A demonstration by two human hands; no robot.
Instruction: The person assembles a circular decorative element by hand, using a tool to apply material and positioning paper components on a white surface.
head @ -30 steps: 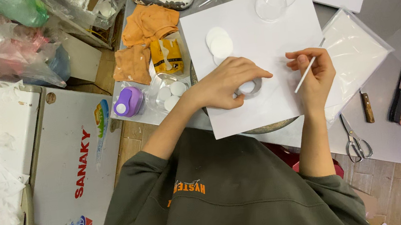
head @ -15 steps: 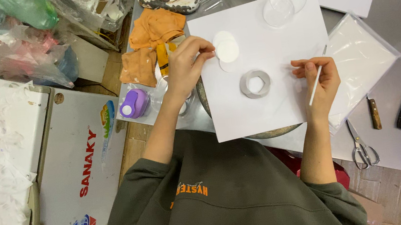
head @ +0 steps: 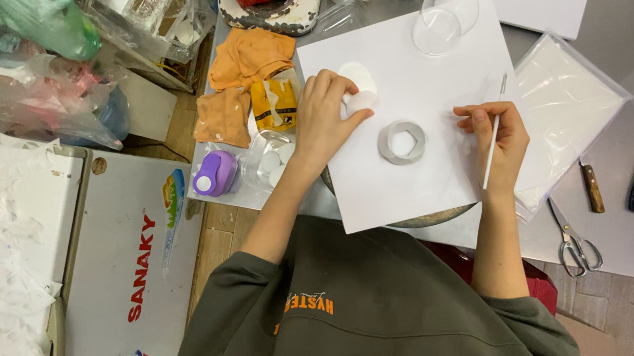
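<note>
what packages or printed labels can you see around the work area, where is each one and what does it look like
Yellow packet: left of the white sheet, beside the orange cloths; flat, yellow, torn white patches.
Chest lid: lower left; white, red lettering running up it, a blue globe logo at the bottom.
Clear plastic sleeve: right of the sheet; flat, see-through, holding white paper.
Sweatshirt print: person's back; small, orange on dark green.

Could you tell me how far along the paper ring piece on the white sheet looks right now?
Done: a grey paper ring stands formed on the white sheet. In hand: the left hand lifts a white paper disc from a small stack, and the right hand holds a thin white stick. Left: more discs wait in the clear tray; no disc touches the ring.
</note>
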